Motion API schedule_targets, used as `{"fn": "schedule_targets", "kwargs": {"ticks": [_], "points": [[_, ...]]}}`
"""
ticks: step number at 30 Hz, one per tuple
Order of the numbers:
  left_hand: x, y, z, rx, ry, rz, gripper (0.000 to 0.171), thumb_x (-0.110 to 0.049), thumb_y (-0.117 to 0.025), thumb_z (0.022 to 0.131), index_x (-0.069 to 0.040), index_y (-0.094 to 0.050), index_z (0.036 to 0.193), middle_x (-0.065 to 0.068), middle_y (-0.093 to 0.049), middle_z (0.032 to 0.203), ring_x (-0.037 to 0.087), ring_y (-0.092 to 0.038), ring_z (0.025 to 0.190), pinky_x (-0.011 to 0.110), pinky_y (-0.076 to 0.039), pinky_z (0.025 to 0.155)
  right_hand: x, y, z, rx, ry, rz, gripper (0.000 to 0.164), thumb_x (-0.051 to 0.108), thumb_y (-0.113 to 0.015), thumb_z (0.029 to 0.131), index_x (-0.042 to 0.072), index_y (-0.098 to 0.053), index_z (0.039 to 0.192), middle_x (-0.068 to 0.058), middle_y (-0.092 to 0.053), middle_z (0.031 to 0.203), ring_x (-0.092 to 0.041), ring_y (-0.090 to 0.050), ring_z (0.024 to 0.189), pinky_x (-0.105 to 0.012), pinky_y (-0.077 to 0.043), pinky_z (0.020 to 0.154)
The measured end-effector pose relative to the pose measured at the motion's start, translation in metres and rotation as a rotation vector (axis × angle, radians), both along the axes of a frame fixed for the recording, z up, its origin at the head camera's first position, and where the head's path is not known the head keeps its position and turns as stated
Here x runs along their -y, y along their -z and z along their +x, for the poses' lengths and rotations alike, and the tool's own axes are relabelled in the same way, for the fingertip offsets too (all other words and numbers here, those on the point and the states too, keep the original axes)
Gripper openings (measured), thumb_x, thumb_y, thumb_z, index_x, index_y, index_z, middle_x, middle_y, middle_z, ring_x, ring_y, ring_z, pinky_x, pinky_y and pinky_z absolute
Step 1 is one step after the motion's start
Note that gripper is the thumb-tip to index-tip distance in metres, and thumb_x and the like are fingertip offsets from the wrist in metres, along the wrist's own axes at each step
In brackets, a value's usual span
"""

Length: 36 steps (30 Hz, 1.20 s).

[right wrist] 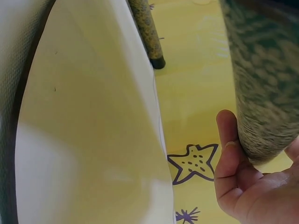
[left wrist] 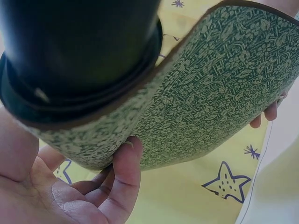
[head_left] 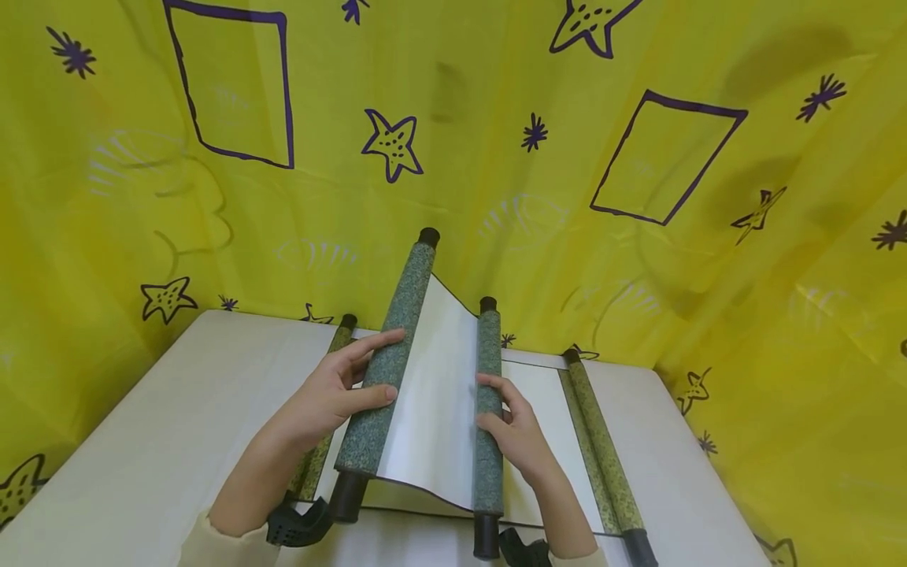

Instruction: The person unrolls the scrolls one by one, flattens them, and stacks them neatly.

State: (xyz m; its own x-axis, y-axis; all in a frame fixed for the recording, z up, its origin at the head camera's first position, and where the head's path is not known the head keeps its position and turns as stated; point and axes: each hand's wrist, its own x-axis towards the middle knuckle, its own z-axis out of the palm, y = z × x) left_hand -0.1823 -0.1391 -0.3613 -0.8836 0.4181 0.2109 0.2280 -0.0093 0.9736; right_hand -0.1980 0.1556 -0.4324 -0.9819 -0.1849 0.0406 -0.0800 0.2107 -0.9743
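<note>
A green patterned hanging scroll [head_left: 386, 370] is held up, partly unrolled between two rolled ends with black knobs, its white sheet [head_left: 439, 394] facing the head camera. My left hand [head_left: 326, 394] grips the left roll, thumb in front. The right roll [head_left: 489, 449] is thinner in the head view, and my right hand [head_left: 520, 441] grips it around its middle. In the left wrist view the left hand's fingers [left wrist: 126, 177] curl under the roll, and the patterned backing [left wrist: 201, 93] shows. The right wrist view has the right hand [right wrist: 252, 186] curled around its roll [right wrist: 266, 88].
A second scroll with olive-yellow rolls lies spread on the white table [head_left: 170, 425] beneath. Its right roll [head_left: 602, 441] shows in full; its left roll [head_left: 342, 335] is partly hidden by my left hand. A yellow curtain [head_left: 468, 157] with purple drawings surrounds the table's back and sides.
</note>
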Motion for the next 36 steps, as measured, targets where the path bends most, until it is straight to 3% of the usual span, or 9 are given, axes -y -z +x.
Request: {"fn": "schedule_targets", "kwargs": {"ticks": [15,20,24,28,36], "points": [[0.0021,-0.0013,0.0014,0.014,0.003,0.019,0.068,-0.012,-0.072,0.092,-0.026,-0.042,0.152,0.005,-0.03,0.16,0.035,-0.039,0.139,0.031,-0.053,0.088,-0.0036,0.0018,-0.0006,-0.018,0.016,0.028,0.052,0.001,-0.06,0.093,0.02,-0.053,0.141,-0.012,-0.045,0.146,-0.027,-0.061,0.095,-0.037,-0.05,0.079],[0.0029,-0.0021,0.0008,0.009,0.009,0.031,0.069,-0.011,-0.071,0.093,-0.025,-0.041,0.153,0.006,-0.03,0.16,0.026,-0.05,0.128,0.032,-0.054,0.086,-0.0036,0.0001,-0.0011,-0.01,0.01,0.023,0.053,0.001,-0.061,0.093,0.021,-0.053,0.141,-0.012,-0.044,0.145,-0.027,-0.062,0.094,-0.037,-0.051,0.078],[0.0039,-0.0037,0.0019,0.009,0.006,0.033,0.069,-0.01,-0.071,0.092,-0.025,-0.041,0.153,0.004,-0.03,0.16,0.019,-0.052,0.126,0.031,-0.054,0.086,-0.0035,0.0001,-0.0012,-0.002,0.019,0.021,0.053,0.001,-0.06,0.093,0.023,-0.053,0.141,-0.009,-0.043,0.148,-0.027,-0.062,0.095,-0.038,-0.052,0.078],[0.0047,-0.0049,0.0028,0.011,0.008,0.034,0.068,-0.011,-0.071,0.093,-0.025,-0.041,0.153,0.004,-0.03,0.16,0.024,-0.049,0.13,0.031,-0.054,0.086,-0.004,-0.0003,-0.0011,0.011,0.018,0.005,0.054,0.002,-0.063,0.093,0.023,-0.053,0.141,-0.01,-0.045,0.144,-0.027,-0.063,0.093,-0.039,-0.054,0.075],[0.0068,-0.0056,0.0028,0.001,0.0,0.028,0.068,-0.011,-0.071,0.092,-0.026,-0.042,0.152,0.003,-0.029,0.161,0.033,-0.029,0.146,0.025,-0.049,0.092,-0.0062,0.0002,-0.0024,-0.001,0.005,0.008,0.055,0.001,-0.062,0.093,0.021,-0.051,0.143,-0.014,-0.045,0.143,-0.026,-0.063,0.091,-0.037,-0.053,0.075]]}}
